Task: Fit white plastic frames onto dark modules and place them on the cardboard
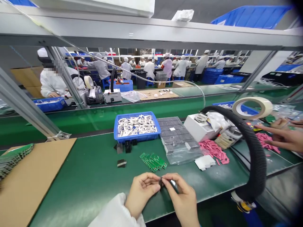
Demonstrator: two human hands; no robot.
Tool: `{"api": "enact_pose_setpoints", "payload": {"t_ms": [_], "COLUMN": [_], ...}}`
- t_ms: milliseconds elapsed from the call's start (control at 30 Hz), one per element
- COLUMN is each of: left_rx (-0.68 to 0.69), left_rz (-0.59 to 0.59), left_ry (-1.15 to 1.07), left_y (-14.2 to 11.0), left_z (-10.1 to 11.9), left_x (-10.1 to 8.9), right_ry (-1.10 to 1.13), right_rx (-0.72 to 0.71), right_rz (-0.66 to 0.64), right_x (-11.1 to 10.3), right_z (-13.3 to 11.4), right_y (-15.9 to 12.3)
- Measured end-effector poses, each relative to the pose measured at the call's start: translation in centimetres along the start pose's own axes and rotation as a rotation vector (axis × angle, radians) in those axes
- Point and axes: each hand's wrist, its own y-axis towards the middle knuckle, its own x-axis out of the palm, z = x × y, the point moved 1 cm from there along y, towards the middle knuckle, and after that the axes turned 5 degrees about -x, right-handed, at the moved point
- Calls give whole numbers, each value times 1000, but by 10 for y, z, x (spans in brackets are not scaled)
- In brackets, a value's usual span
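My left hand point(141, 192) and my right hand point(182, 195) meet low at the front of the green table point(90, 176). Both pinch one small dark part point(161, 183) between their fingertips. A shiny bit shows under my right fingers. Just beyond my hands lies a fan of small green circuit boards point(153, 161). A few small black parts point(125, 147) sit behind them, and one more black part point(121, 163) lies alone to the left. A blue bin point(135, 126) full of white and grey pieces stands further back.
A cardboard sheet point(35, 179) with stacked green boards point(13, 157) lies left. A clear bag of dark trays point(177, 138), a white box point(197, 126), pink slips point(214, 150) and a black corrugated hose point(257, 154) stand right. Another person's hand point(281, 137) reaches in at right, under a tape roll point(252, 107).
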Motion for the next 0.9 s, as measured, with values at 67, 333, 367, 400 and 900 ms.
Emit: {"api": "enact_pose_setpoints", "payload": {"t_ms": [67,333,367,400,900], "left_rx": [-2,-12,-11,-11,44], "left_rz": [-1,5,4,3,78], "left_ry": [-3,-22,-22,-23,-77], "left_y": [-1,-1,-1,-1,0], "left_z": [0,1,1,0,1], "left_x": [0,-1,-1,-1,-3], "right_ry": [4,8,5,1,307], "right_rx": [28,49,50,53,141], "right_rz": [-4,-2,-16,-34,-198], "right_x": [1,2,2,2,-15], "right_z": [2,-1,-2,-2,-12], "right_y": [-1,-2,-1,-1,6]}}
